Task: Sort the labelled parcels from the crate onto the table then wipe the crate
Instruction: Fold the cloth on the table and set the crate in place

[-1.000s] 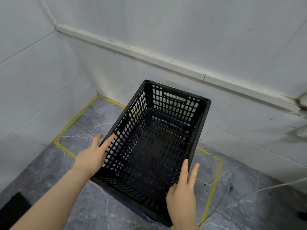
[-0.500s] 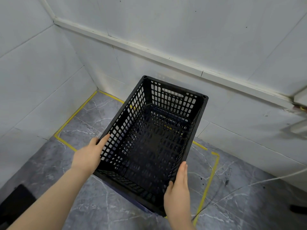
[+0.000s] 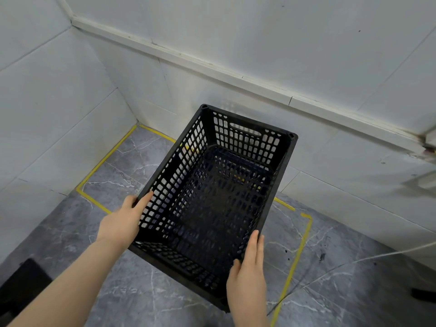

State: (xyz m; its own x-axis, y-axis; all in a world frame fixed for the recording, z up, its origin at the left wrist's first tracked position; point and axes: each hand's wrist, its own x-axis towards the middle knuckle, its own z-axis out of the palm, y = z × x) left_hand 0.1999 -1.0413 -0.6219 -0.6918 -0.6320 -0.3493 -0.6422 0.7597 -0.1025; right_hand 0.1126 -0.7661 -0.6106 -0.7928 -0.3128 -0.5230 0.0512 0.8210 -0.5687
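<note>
A black plastic lattice crate (image 3: pixel 245 140) is sitting between the person's two hands, in the corner of a room and over a rectangle marked out in yellow tape (image 3: pixel 103 161) on the grey marbled floor (image 3: pixel 141 291). The crate's open top is facing the camera and its perforated bottom is showing. Whether it is resting on the floor or hanging just above it cannot be told. The left hand (image 3: pixel 120 225) is pressing flat against the outside of the crate's left wall near the near-left corner, with fingers straight and one finger lying along the rim. The right hand (image 3: pixel 247 277) is pressing the outside of the right wall near the near-right corner, with fingers straight and pointing away and the thumb lying on the rim. White tiled walls (image 3: pixel 59 114) are standing to the left and beyond, with a white ledge (image 3: pixel 212 67) running across the far one. A thin white cable (image 3: pixel 377 256) is trailing over the floor on the right, and a dark object (image 3: pixel 21 284) is lying at the near left.
</note>
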